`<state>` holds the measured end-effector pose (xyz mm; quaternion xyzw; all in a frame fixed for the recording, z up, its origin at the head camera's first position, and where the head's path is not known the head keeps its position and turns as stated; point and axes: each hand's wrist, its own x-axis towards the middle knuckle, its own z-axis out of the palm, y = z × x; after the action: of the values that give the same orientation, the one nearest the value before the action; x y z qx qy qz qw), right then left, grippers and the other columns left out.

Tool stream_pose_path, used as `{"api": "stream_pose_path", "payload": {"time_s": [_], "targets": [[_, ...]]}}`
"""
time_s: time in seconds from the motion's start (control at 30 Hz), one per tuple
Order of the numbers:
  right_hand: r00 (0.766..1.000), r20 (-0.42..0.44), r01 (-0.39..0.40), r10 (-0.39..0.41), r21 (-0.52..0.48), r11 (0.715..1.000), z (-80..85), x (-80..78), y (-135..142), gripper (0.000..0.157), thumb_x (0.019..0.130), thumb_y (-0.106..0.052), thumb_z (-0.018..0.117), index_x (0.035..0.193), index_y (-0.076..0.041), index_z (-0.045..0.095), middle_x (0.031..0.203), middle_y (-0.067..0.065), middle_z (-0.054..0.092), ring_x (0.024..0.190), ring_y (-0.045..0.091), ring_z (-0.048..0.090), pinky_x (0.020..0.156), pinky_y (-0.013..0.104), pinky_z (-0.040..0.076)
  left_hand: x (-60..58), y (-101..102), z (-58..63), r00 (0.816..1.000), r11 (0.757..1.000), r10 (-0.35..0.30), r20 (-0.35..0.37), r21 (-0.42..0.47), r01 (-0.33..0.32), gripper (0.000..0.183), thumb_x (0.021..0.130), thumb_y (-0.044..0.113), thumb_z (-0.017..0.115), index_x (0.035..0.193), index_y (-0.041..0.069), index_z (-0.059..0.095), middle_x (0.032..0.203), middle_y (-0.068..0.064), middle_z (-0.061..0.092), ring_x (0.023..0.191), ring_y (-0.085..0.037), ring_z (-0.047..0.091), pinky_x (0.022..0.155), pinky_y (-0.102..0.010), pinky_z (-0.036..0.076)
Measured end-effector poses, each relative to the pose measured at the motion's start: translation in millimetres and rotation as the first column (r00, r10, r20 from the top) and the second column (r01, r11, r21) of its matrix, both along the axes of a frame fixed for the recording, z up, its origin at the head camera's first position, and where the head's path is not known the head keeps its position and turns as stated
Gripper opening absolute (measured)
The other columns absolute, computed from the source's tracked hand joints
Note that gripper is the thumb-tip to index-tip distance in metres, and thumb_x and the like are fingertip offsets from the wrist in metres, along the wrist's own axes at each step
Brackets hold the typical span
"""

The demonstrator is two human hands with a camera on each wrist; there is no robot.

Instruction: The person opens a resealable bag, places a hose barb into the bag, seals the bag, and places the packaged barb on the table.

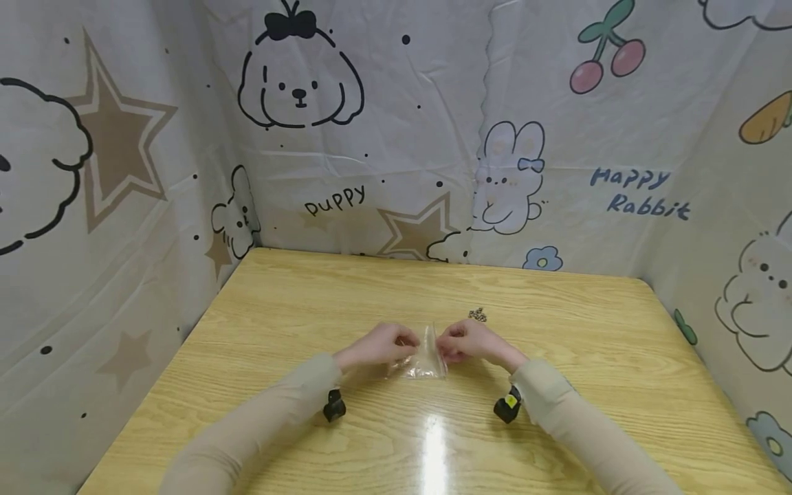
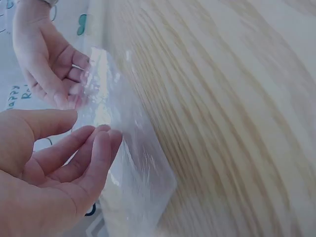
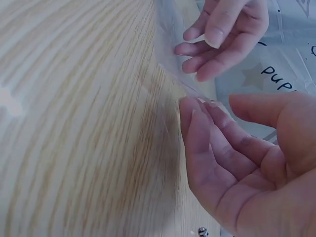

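Observation:
A clear plastic bag stands between the two hands over the table, its top edge raised. The left hand is at its left side, fingertips against the film; in the left wrist view a gap shows between the thumb and the bent fingers. On the other side the right hand holds the bag's edge at its curled fingertips, thumb close by. No contents can be made out in the bag. Just beyond the right hand lies a small heap of metallic pieces, too small to identify.
The wood-grain table runs back to a printed cloth, which also hangs along the left and right sides. A black device sits under the left wrist and another black device under the right wrist.

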<state>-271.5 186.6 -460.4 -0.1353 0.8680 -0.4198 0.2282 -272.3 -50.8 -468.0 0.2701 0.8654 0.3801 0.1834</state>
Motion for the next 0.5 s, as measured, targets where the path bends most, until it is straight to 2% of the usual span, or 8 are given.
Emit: {"api": "stream_pose_path", "payload": {"time_s": [0.13, 0.33, 0.5], "targets": [[1.0, 0.024, 0.008, -0.007, -0.042, 0.999, -0.2, 0.6, -0.9, 0.028, 0.098, -0.023, 0.061, 0.109, 0.0, 0.072, 0.094, 0.009, 0.077, 0.077, 0.011, 0.071, 0.074, 0.027, 0.059, -0.6, 2.4, -1.8, 0.996, 0.998, 0.026, 0.085, 0.054, -0.031, 0.022, 0.095, 0.015, 0.064, 0.111, 0.001, 0.072, 0.105, -0.011, 0.075, 0.089, -0.015, 0.07, 0.078, -0.023, 0.056], [0.996, 0.084, 0.027, -0.018, -0.108, 0.994, 0.3, 1.4, -5.3, 0.026, 0.095, -0.016, 0.065, 0.111, 0.003, 0.07, 0.103, 0.015, 0.076, 0.085, 0.014, 0.073, 0.081, 0.03, 0.061, -0.8, 5.6, -4.1, 0.979, 0.986, 0.069, 0.193, 0.133, -0.096, 0.023, 0.095, 0.013, 0.065, 0.112, -0.003, 0.07, 0.106, -0.016, 0.075, 0.094, -0.022, 0.073, 0.083, -0.028, 0.059], [0.995, 0.101, 0.038, -0.026, -0.119, 0.992, 0.2, 1.2, -8.7, 0.024, 0.093, -0.014, 0.068, 0.11, 0.003, 0.071, 0.103, 0.016, 0.076, 0.084, 0.014, 0.074, 0.081, 0.032, 0.061, -2.3, 9.0, -7.1, 0.973, 0.98, 0.085, 0.215, 0.157, -0.12, 0.02, 0.095, 0.012, 0.066, 0.109, -0.001, 0.072, 0.106, -0.016, 0.075, 0.094, -0.023, 0.074, 0.082, -0.029, 0.06]]}}
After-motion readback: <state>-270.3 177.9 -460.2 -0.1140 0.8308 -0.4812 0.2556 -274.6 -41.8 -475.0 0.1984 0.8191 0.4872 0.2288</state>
